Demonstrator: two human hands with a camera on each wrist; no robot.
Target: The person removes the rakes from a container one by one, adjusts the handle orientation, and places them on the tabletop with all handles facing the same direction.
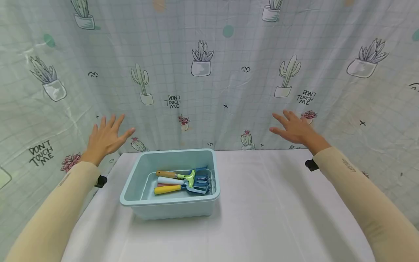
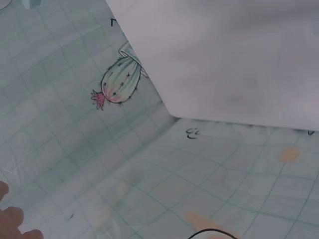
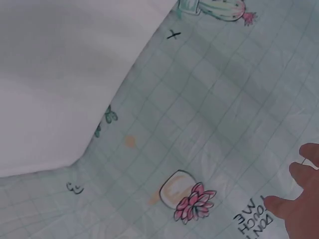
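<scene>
My left hand (image 1: 105,140) is raised with fingers spread, holding nothing, up and to the left of a pale blue plastic bin (image 1: 170,209). On the far right, my right hand (image 1: 294,127) is also in the air, its fingers extended and nothing in it. Inside the bin lies a small pile of hand tools: one with a wooden handle (image 1: 166,174), one with a yellow handle (image 1: 167,189), a light blue handle (image 1: 170,180), a green tool head (image 1: 190,177) and dark blue rake-like tines (image 1: 202,179). Fingertips of each hand show at the edge of its wrist view.
The bin stands on the left part of a white table (image 1: 255,203). A curtain (image 1: 226,87) printed with cacti hangs behind the table and along its sides. Black bands (image 1: 101,181) are worn at both wrists over beige sleeves (image 1: 363,196).
</scene>
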